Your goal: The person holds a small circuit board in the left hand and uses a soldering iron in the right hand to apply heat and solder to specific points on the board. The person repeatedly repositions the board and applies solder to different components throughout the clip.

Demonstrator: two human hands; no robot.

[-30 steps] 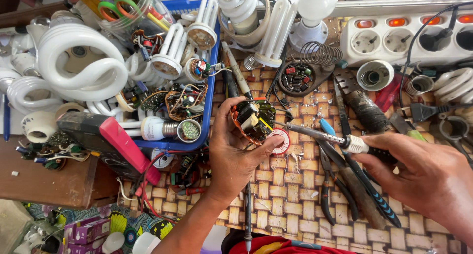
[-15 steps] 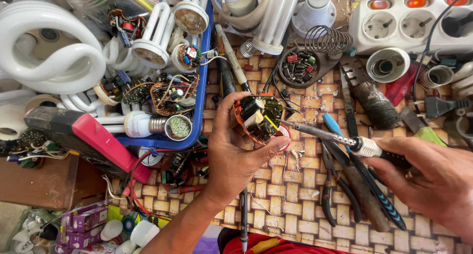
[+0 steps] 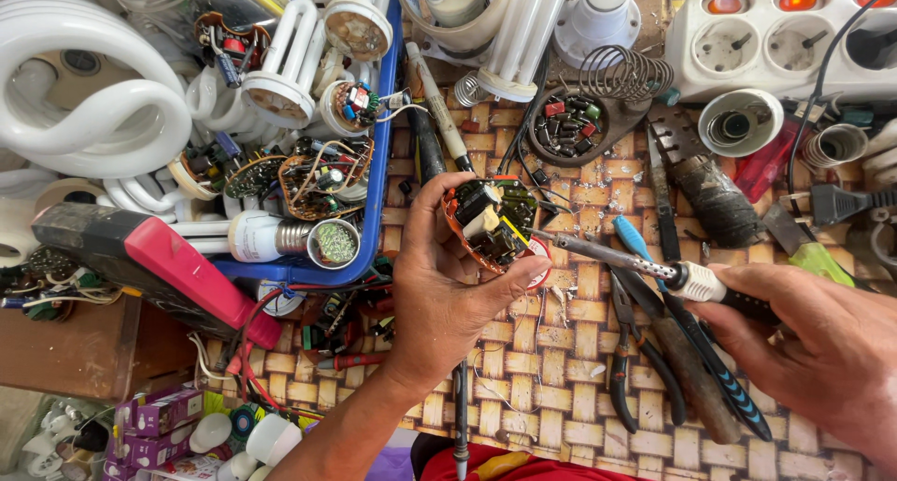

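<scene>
Left hand [image 3: 448,294]: fingers clamped around a small round circuit board [image 3: 488,221], component side up, held above the woven mat [image 3: 551,378] at centre. Right hand [image 3: 822,350]: fingers closed on the handle of a soldering iron [image 3: 645,266], its tip now touching the board's right edge. A second ago the tip sat a little off the board; it has since closed in, and the board is tilted slightly more toward it. Judgement: a joint on that edge is being worked.

Surroundings: pliers [image 3: 635,350] and a blue-handled tool [image 3: 701,350] lie on the mat just below the iron. Blue tray [image 3: 378,163] of lamp parts to the left, just beside the board. Power strip [image 3: 785,33] far right. Spring [image 3: 624,72] and a dish of components [image 3: 568,124] far of the board. Clutter crowds the board on all sides.
</scene>
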